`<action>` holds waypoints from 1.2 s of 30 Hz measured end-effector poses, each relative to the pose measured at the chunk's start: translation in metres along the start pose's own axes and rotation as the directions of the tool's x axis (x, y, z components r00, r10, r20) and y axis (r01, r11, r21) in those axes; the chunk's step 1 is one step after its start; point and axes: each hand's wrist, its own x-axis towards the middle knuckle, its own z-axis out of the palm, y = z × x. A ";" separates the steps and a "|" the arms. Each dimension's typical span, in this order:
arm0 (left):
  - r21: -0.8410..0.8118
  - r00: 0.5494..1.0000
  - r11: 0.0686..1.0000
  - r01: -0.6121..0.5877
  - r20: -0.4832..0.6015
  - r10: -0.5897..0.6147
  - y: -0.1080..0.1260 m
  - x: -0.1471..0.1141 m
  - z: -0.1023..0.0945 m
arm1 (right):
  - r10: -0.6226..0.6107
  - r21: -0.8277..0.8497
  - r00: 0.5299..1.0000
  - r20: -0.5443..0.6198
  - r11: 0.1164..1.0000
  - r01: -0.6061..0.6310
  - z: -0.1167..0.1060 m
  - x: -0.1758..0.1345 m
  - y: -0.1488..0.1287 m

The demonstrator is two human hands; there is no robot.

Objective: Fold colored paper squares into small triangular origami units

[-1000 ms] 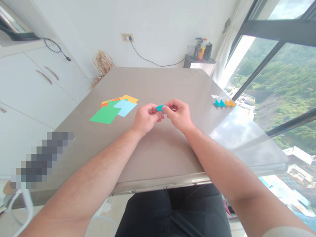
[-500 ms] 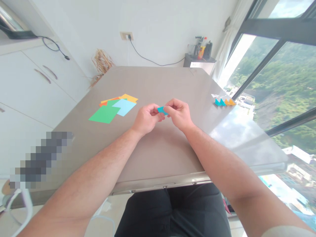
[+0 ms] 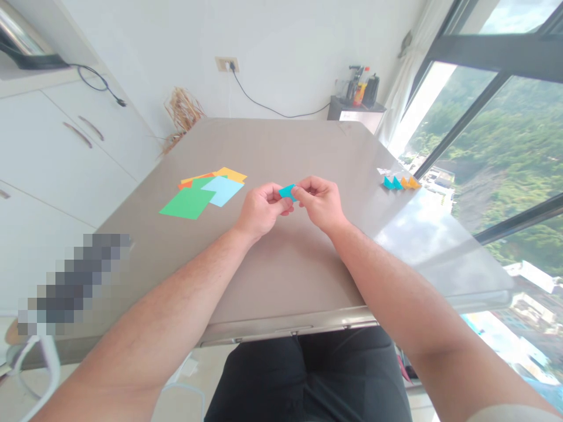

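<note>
One small piece of blue paper (image 3: 287, 191) is pinched above the middle of the table (image 3: 281, 275), and from the head view I can see both grips on it. The left hand (image 3: 257, 211) has it by the left end, its thumb and fingers closed narrowly; the right hand (image 3: 323, 202) nips the other end the same way, thumb uppermost. Toward the table's left edge a green sheet (image 3: 189, 199) lies nearest the person, partly under a pale blue sheet (image 3: 225, 192), with a yellow sheet (image 3: 233, 174) farther back. Close to the right edge, two blue folded pieces (image 3: 397, 184) stand in a row beside two orange folded pieces (image 3: 414, 183). Past the far edge, toward its right corner, a small cabinet (image 3: 358, 120) carries an orange bottle (image 3: 359, 92).
</note>
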 end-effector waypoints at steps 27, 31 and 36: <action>0.222 0.979 0.967 -0.127 -0.128 0.158 -0.004 0.003 -0.006 | 0.124 0.001 0.992 0.012 0.992 -0.124 -0.004 0.004 0.000; 0.256 0.970 0.956 -0.143 -0.157 0.187 -0.007 0.005 -0.009 | 0.135 -0.064 0.988 0.069 0.989 -0.130 -0.005 0.004 0.001; 0.161 0.966 0.983 -0.094 -0.224 0.129 -0.009 0.007 -0.009 | 0.263 -0.184 0.930 0.257 0.958 -0.220 -0.003 0.000 0.000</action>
